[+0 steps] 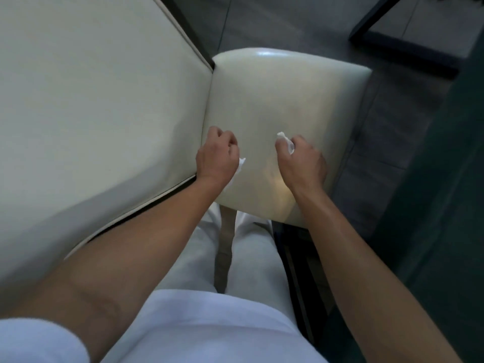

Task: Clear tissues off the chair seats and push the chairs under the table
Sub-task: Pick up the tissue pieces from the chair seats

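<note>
A cream leather chair fills the view, its seat (282, 100) ahead of me and its tall backrest (91, 113) at the left. Both my hands hover over the near part of the seat. My left hand (217, 158) is curled round a white tissue (241, 163) that pokes out under its fingers. My right hand (301, 161) pinches another crumpled white tissue (285, 141) between thumb and fingers. The rest of the seat surface shows no other tissue.
A dark glass table edge (432, 231) runs along the right side. Dark table legs (400, 51) stand on the grey tiled floor (379, 132) at the upper right. My white trousers are against the chair's near edge.
</note>
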`<state>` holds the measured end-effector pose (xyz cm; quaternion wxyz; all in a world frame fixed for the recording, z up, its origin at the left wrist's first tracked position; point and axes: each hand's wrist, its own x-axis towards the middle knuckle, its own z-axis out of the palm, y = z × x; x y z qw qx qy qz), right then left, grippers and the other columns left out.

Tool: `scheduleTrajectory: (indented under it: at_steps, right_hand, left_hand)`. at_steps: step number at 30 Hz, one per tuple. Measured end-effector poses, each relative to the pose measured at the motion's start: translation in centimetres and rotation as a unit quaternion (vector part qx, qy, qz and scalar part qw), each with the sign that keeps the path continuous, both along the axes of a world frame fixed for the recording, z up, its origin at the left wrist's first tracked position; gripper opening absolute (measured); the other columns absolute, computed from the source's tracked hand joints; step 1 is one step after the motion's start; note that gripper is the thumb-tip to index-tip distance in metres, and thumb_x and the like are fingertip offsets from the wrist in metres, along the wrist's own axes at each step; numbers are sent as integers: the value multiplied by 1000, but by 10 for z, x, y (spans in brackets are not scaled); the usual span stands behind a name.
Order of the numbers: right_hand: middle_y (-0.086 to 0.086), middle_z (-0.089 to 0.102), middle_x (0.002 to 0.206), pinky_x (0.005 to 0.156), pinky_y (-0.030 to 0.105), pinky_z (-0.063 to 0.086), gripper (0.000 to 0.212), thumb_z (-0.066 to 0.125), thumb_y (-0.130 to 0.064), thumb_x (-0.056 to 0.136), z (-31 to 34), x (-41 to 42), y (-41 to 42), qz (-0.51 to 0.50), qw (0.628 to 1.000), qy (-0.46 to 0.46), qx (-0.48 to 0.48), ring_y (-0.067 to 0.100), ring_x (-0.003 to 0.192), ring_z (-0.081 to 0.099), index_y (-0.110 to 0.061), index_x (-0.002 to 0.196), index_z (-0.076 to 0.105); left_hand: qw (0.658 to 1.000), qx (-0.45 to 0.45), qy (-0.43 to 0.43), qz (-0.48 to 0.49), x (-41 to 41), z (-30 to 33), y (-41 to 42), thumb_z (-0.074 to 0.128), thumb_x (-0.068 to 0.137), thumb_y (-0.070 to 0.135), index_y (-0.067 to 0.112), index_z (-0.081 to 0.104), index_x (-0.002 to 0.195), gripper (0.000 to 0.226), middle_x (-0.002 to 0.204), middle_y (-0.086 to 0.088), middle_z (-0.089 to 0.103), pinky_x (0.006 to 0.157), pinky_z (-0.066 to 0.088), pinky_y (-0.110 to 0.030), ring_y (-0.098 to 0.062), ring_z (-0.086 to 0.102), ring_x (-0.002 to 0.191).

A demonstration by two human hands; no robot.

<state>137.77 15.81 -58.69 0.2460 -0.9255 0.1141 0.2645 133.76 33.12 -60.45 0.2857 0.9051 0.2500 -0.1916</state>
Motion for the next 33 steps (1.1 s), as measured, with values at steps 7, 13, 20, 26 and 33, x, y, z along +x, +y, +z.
scheduleTrajectory:
  at_steps: [7, 13, 20, 26, 33]
  right_hand:
    - [3, 59, 85, 70, 39, 45, 22, 49, -25, 102, 99, 4, -14, 54, 992, -89, 70, 36, 84, 63, -16, 120, 57]
    - [-11, 59, 135, 91, 22, 53, 53, 49, 8, 89, 170, -12, -26, 49, 968, -187, 158, -5, 100, 63, -30, 122, 67]
    - [-18, 68, 92, 77, 37, 57, 36, 50, 6, 85, 233, -69, -14, 41, 936, -256, 238, 6, 77, 66, -16, 87, 78]
    - [-20, 63, 66, 60, 21, 46, 21, 56, -11, 82, 298, -125, 12, 27, 914, -335, 226, 2, 62, 60, -18, 72, 73]
    - [-10, 62, 70, 68, 36, 53, 17, 75, -35, 90, 355, -185, 40, 1, 899, -394, 190, 12, 65, 58, -23, 89, 63]
  left_hand:
    - [984, 26, -170, 42, -27, 110, 3, 71, 82, 11, 12, 67, 104, 22, 109, -12, 55, 72, 40, -24, -23, 60, 87]
    - [949, -28, -312, -42, -59, 204, 15, 62, 91, 0, 13, 73, 113, 27, 120, -6, 66, 84, 52, -18, -2, 60, 97]
    - [922, -12, -385, -39, -96, 270, 32, 73, 90, 22, 22, 78, 109, 19, 116, 0, 67, 86, 47, -13, -11, 66, 101]
    - [894, -42, -437, -83, -147, 329, 59, 75, 87, 47, 24, 77, 102, 27, 95, 6, 54, 72, 43, -7, -4, 57, 81]
    - [867, -47, -477, -134, -190, 376, 105, 79, 87, 36, 14, 69, 87, 25, 79, 3, 59, 62, 47, -26, -12, 53, 68]
